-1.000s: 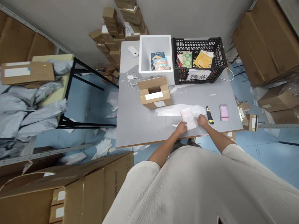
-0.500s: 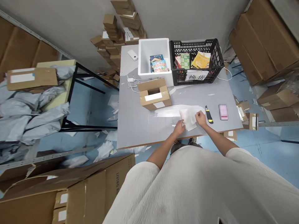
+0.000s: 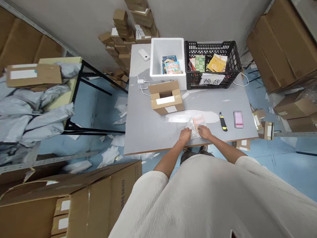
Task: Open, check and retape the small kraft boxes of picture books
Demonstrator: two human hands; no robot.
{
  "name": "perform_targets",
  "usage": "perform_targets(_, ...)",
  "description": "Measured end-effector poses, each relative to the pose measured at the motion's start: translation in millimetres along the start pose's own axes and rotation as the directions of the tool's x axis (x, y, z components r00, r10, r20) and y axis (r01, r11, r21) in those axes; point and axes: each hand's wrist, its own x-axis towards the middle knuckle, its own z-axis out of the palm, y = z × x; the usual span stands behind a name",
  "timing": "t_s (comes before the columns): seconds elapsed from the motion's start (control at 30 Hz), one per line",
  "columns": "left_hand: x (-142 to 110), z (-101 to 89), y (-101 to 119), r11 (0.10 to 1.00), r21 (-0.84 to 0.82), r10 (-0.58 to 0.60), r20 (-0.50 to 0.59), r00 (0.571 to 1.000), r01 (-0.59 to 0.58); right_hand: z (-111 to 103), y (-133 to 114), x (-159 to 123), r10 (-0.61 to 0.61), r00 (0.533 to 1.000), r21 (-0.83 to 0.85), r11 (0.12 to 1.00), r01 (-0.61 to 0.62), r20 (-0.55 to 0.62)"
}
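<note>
Near the front edge of the grey table (image 3: 148,135), a thin white translucent bag or wrap (image 3: 191,125) lies partly unfolded. Its exact kind is hard to make out. My left hand (image 3: 185,134) is closed on the left edge of this wrap. A flat, pale orange-and-white packet (image 3: 197,120) shows at its right side, tilted, and my right hand (image 3: 204,132) has its fingers closed at the lower edge of that packet. To the right lies a black-and-yellow box cutter (image 3: 223,122), touched by neither hand.
An opened cardboard box (image 3: 166,99) stands behind my hands. Farther back are a white foam box (image 3: 154,59) with booklets and a black plastic crate (image 3: 213,86) with packets. A pink-screened phone (image 3: 238,119) lies at right. A large carton (image 3: 104,198) stands at lower left.
The white wrap has been opened out, and the orange-and-white packet now shows. Both hands have shifted left. The camera view has moved slightly.
</note>
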Motion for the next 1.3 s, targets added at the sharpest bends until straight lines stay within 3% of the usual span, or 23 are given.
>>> perform_targets(0.1, 0.1, 9.4, 0.0, 0.999, -0.028, -0.014, 0.039, 0.999, 0.015, -2.4, 10.8, -6.5, 0.027, 0.999, -0.252, 0.968, -0.02, 0.025)
perform_targets(0.2, 0.2, 16.4, 3.7, 0.999, -0.027, -0.031, 0.065, 0.997, 0.033, -5.0, 19.0, -8.9, 0.064, 0.998, -0.325, 0.943, -0.066, -0.017)
perform_targets(0.43, 0.0, 17.7, 1.1, 0.999, 0.023, -0.035, 0.095, 0.995, 0.033, -26.6, 49.0, -7.4, 0.211, 0.976, -0.328, 0.919, -0.218, -0.059)
perform_targets(0.6, 1.8, 14.3, 0.4, 0.996, 0.092, -0.028, 0.116, 0.993, 0.017, -55.2, 69.7, -8.6, 0.434, 0.87, -0.158, 0.866, -0.474, -0.233)
perform_targets(0.67, 3.4, 13.5, 1.5, 0.995, 0.103, -0.03, 0.119, 0.992, 0.018, -63.2, 72.7, -9.6, 0.392, 0.849, -0.146, 0.874, -0.464, -0.355)
perform_targets(0.73, 5.4, 13.1, 2.7, 0.994, 0.106, -0.038, 0.127, 0.991, 0.025, -65.7, 70.9, -8.1, 0.26, 0.874, -0.19, 0.913, -0.361, -0.41)
perform_targets(0.8, 7.3, 13.1, 3.7, 0.993, 0.112, -0.049, 0.14, 0.989, 0.033, -61.9, 64.4, -2.5, 0.168, 0.926, -0.203, 0.948, -0.247, -0.339)
perform_targets(0.9, 9.0, 13.6, 3.7, 0.991, 0.129, -0.053, 0.153, 0.987, 0.034, -47.0, 50.9, 11.9, 0.235, 0.96, -0.105, 0.962, -0.252, -0.151)
perform_targets(1.0, 8.2, 15.0, 1.8, 0.99, 0.135, -0.059, 0.157, 0.986, 0.038, -29.5, 40.2, 26.1, 0.367, 0.927, -0.04, 0.928, -0.371, -0.071)
perform_targets(1.3, 5.3, 19.2, -1.9, 0.989, 0.129, -0.099, 0.163, 0.982, 0.078, -5.7, 23.1, 46.8, 0.577, 0.808, 0.04, 0.816, -0.577, -0.12)
